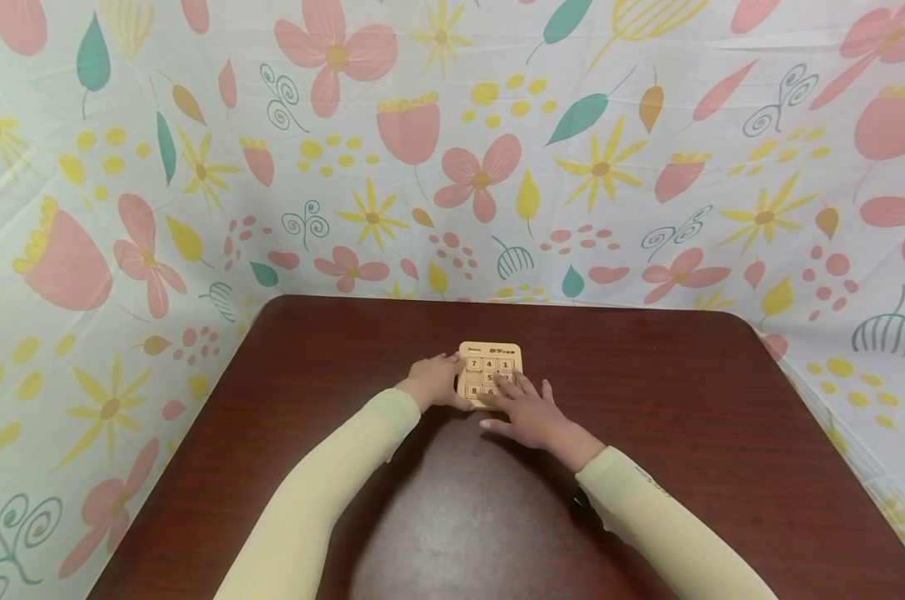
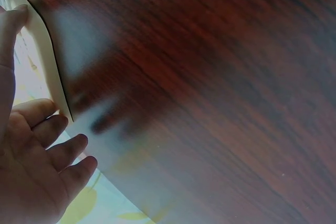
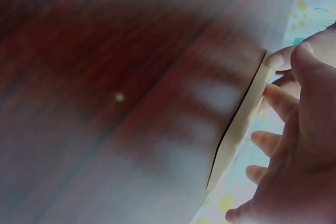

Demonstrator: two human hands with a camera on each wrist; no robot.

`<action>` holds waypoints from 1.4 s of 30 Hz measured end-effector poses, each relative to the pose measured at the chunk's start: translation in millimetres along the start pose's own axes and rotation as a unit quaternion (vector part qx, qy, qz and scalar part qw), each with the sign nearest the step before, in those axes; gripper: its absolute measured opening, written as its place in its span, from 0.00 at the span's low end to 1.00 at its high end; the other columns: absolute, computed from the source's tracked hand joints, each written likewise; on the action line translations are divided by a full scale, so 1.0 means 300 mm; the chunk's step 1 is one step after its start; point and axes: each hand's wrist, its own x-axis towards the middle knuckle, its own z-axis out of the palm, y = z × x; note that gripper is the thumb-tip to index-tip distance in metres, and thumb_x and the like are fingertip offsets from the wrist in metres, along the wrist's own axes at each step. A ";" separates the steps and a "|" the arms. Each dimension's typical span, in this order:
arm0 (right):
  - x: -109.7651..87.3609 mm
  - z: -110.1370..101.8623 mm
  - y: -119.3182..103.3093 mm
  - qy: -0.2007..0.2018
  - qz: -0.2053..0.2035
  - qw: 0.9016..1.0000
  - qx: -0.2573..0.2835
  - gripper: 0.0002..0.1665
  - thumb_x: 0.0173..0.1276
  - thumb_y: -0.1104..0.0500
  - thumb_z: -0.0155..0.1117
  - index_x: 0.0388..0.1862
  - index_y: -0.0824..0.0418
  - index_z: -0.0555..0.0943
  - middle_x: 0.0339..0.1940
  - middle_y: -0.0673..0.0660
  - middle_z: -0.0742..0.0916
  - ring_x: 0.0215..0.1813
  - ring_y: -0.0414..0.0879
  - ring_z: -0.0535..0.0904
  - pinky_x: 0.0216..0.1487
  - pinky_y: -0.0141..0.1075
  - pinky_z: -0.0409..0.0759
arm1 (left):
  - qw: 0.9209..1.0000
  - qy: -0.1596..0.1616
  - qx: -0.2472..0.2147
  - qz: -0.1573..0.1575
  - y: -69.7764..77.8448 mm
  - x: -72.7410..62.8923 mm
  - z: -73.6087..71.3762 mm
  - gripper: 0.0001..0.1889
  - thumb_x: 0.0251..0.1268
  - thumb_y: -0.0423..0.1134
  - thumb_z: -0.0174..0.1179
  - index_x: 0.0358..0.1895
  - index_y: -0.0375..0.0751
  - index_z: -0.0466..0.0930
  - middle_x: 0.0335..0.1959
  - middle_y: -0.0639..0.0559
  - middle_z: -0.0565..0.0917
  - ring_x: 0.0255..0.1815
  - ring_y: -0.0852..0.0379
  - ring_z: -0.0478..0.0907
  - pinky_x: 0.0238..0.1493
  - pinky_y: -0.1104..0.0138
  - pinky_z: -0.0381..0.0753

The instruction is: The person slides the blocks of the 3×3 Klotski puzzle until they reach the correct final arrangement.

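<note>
Number puzzle board (image 1: pixel 488 367) lies flat on the dark red-brown desk (image 1: pixel 647 433), near the centre of the head view, between the two hands. Left hand (image 1: pixel 433 381) at its left side — grips the edge, thumb by the lower left corner, fingers higher along the side. Right hand (image 1: pixel 533 415) comes in from the lower right; fingers extended and spread, not curled round anything, their tips over the board's right and lower part, thumb held apart to the lower left of that hand. Number tiles (image 1: pixel 473 364): 7, 4, 1 readable along the top row, 5 in the middle row, 8 at lower left; others partly covered by the right hand's fingers. Only the head view gives the printed face, both pale yellow sleeves (image 1: pixel 332 467) and the full spread of floral cloth (image 1: pixel 602 167) behind the desk. Left wrist view shows the board's pale side curving at upper left, thumb and a forefinger against it, remaining fingers loosely bent beside it. Right wrist view has the board edge-on, a thin slanting strip right of centre — dark line along its underside, tile numbers hidden from there.
</note>
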 end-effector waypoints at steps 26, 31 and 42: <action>0.010 -0.011 0.011 -0.004 -0.007 1.000 0.004 0.34 0.76 0.35 0.55 0.76 0.45 0.73 0.84 0.63 0.63 0.85 0.70 0.50 0.74 0.78 0.50 | 1.000 -0.004 0.000 0.001 -0.001 0.003 0.005 0.50 0.59 0.67 0.68 0.81 0.51 0.59 0.84 0.53 0.59 0.84 0.49 0.60 0.74 0.53 0.74; 0.010 -0.011 0.014 0.007 -0.019 1.000 0.021 0.34 0.76 0.36 0.55 0.76 0.48 0.73 0.84 0.66 0.61 0.85 0.71 0.48 0.74 0.78 0.49 | 1.000 -0.001 0.000 0.001 -0.002 0.008 0.010 0.50 0.58 0.67 0.68 0.81 0.51 0.60 0.84 0.54 0.60 0.83 0.49 0.60 0.73 0.53 0.75; 0.036 -0.009 0.027 0.029 0.001 0.999 0.035 0.40 0.77 0.37 0.54 0.80 0.54 0.66 0.84 0.66 0.61 0.84 0.72 0.50 0.73 0.79 0.49 | 1.000 0.009 -0.001 0.007 -0.008 0.015 0.013 0.51 0.58 0.67 0.68 0.81 0.50 0.60 0.83 0.53 0.60 0.83 0.49 0.61 0.71 0.52 0.77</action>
